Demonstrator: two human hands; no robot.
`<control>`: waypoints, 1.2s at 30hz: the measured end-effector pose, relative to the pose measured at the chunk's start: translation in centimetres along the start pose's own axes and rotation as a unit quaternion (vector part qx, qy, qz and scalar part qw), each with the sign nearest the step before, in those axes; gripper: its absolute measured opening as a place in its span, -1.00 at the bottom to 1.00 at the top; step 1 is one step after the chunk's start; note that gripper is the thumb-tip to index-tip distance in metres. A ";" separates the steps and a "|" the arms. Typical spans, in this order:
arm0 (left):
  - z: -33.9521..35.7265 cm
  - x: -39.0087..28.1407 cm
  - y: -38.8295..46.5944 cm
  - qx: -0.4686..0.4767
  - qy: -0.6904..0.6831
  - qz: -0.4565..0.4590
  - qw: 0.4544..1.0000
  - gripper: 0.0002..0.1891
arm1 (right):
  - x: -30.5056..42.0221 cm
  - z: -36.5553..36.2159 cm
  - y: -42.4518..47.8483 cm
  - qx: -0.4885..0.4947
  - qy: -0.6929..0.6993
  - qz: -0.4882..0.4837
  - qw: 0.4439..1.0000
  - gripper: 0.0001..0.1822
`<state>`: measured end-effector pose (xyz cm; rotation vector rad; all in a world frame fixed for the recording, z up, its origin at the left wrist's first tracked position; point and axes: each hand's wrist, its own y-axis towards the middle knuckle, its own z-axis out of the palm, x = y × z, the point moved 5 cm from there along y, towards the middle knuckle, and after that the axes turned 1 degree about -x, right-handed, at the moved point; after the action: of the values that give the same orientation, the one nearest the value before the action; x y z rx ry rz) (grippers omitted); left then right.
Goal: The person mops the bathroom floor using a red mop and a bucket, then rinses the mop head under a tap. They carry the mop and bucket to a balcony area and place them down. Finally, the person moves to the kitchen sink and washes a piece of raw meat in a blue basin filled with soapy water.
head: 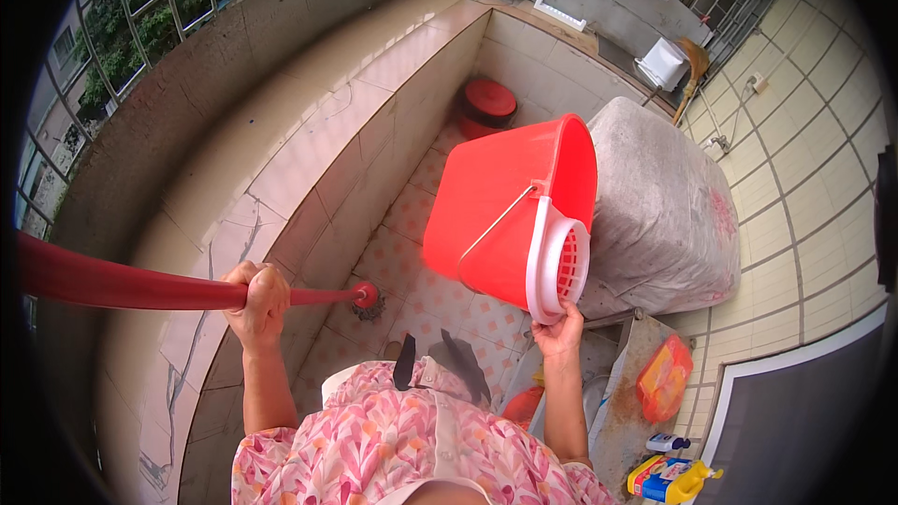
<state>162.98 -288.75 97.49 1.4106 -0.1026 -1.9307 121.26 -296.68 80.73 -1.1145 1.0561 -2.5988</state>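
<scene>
My left hand point(257, 301) is closed around the red handle point(140, 284) of a mop, whose dark head point(369, 308) rests on the tiled floor by the low tiled wall. In front of me a red plastic mop bucket point(491, 203) hangs tilted, its opening turned to the right. My right hand point(559, 331) grips the rim by the white wringer basket point(565, 263). A wire bail handle point(497, 223) lies against the bucket's side. The view into the bucket is mostly blocked.
A cloth-covered bulky object point(659, 217) stands right of the bucket. Behind it sits a red-lidded tub point(489, 98). A tiled ledge point(280, 182) runs along the left. At the lower right are a yellow bottle point(670, 479), a small white bottle point(665, 442) and an orange plastic bag point(665, 379).
</scene>
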 end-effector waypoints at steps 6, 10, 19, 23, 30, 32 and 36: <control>8.7 9.4 10.2 0.017 -0.007 0.003 1.000 -0.72 | 8.2 9.3 12.2 0.029 0.024 -0.020 0.999 -0.73; 13.6 15.1 16.2 0.036 -0.013 0.028 0.999 -0.71 | 13.5 16.4 22.2 0.061 0.011 -0.023 0.998 -0.71; 20.7 24.0 29.2 0.008 -0.023 0.082 0.996 -0.74 | 21.0 40.8 38.1 0.131 -0.039 -0.014 0.991 -0.66; 23.6 28.8 35.5 0.011 -0.051 0.067 0.996 -0.74 | 22.3 51.9 45.1 0.176 -0.046 -0.010 0.983 -0.64; 27.2 39.1 47.1 0.070 -0.074 0.019 0.995 -0.73 | 21.3 71.8 56.3 0.171 -0.067 -0.015 0.983 -0.56; 27.5 41.7 51.2 0.089 -0.077 -0.006 0.993 -0.74 | 19.9 76.9 59.6 0.145 -0.049 -0.004 0.988 -0.58; 29.1 46.3 57.4 0.111 -0.052 -0.022 0.992 -0.68 | 17.5 85.1 64.8 0.120 -0.025 0.015 0.992 -0.59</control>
<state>161.09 -367.94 98.64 1.4640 -0.3462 -2.0811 156.41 -398.79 90.44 -1.0890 0.7202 -2.5745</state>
